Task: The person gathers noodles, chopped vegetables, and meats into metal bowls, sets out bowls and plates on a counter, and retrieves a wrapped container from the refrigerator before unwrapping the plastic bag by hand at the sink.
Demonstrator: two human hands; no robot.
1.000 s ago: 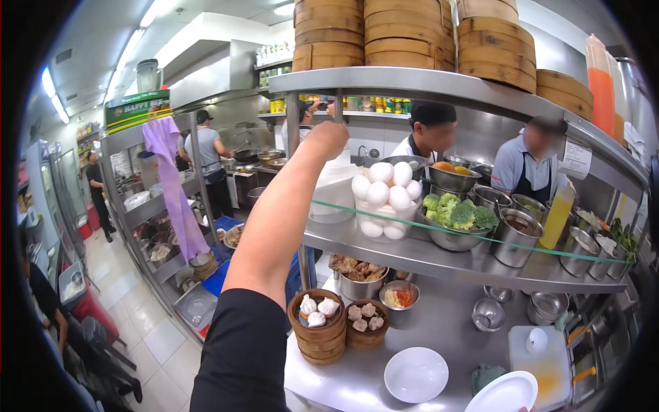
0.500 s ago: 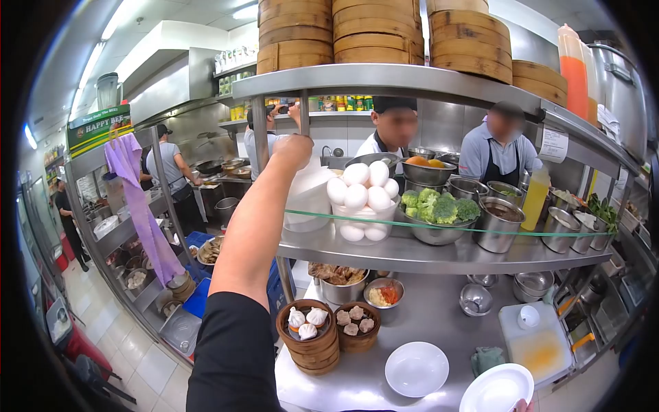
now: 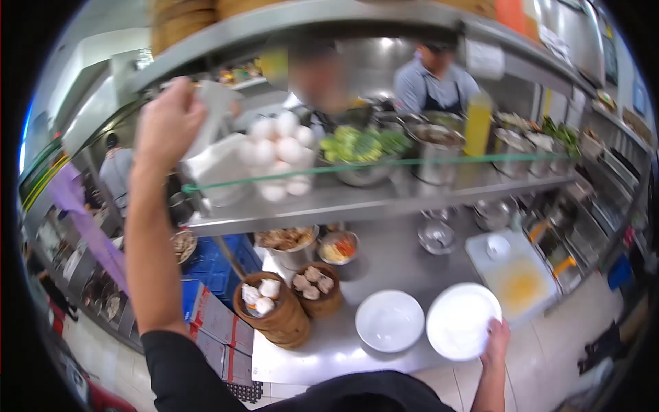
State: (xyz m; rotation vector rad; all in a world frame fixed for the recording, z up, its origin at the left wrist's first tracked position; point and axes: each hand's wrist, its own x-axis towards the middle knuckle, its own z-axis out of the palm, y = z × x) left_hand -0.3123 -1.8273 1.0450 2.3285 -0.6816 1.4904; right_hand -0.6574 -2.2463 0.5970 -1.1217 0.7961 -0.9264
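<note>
My left hand (image 3: 170,123) is raised at the left end of the shelf, its fingers closed on a thin white paper sheet (image 3: 218,113). The sheet hangs beside the hand, above a white tub (image 3: 223,168) holding more white sheets; motion blurs it. To the right of the tub stands a clear container of white eggs (image 3: 276,152). Low on the right, my right hand (image 3: 495,340) grips the rim of a white plate (image 3: 464,321), tilted toward me. A white bowl (image 3: 389,321) rests on the counter just left of the plate.
Bamboo steamers of dumplings (image 3: 274,312) stand at the counter's left. A steel bowl of broccoli (image 3: 364,154) and a yellow bottle (image 3: 478,127) occupy the shelf. A cutting board (image 3: 511,275) lies on the right. Co-workers, including one person in grey (image 3: 432,82), are behind the shelf.
My left hand has pulled back from the tub with a white sheet. The plate and my right hand have come further into view, beside the bowl. The camera view has shifted down and right.
</note>
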